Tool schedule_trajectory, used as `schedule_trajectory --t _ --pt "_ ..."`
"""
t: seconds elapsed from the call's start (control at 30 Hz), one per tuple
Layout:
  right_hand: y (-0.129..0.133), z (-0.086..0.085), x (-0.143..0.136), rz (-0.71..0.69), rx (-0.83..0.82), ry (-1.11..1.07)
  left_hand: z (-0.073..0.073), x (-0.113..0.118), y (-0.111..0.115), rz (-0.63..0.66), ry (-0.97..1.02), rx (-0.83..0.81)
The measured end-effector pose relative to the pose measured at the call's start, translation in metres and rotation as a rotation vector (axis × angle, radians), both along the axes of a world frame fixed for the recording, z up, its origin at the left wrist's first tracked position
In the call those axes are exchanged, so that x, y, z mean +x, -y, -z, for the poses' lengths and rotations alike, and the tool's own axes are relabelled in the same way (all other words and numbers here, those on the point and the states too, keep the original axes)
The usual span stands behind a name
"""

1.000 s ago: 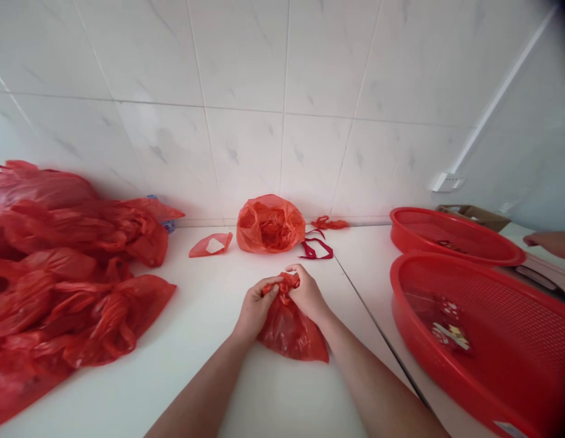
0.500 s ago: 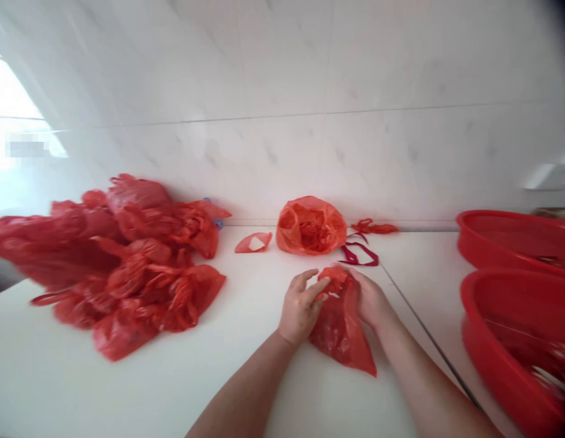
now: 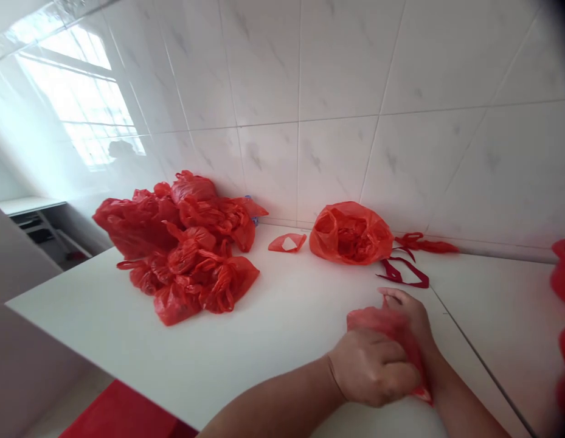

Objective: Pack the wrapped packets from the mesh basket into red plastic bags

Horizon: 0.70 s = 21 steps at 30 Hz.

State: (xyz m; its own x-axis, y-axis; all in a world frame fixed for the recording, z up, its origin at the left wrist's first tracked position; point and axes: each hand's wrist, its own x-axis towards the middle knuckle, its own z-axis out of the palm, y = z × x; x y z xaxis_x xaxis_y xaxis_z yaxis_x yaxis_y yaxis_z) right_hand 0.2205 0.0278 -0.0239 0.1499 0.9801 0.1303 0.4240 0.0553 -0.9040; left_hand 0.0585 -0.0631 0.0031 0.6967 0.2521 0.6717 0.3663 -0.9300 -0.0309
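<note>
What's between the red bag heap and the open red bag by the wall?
Head view: a small red plastic scrap on the white table, between the heap and the open bag.

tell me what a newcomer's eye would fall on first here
Probably the big heap of red bags on the left part of the white table. After that, the open red bag near the tiled wall, right of the heap. At lower right, the person's left hand and right hand are at a small red bag.
</note>
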Motion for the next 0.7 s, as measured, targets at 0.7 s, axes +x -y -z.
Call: schedule_trajectory --t 0.7 --pt "-0.006 0.000 -0.010 -0.037 0.100 0.191 -0.061 -0.173 -0.006 -0.933 0.594 -0.408"
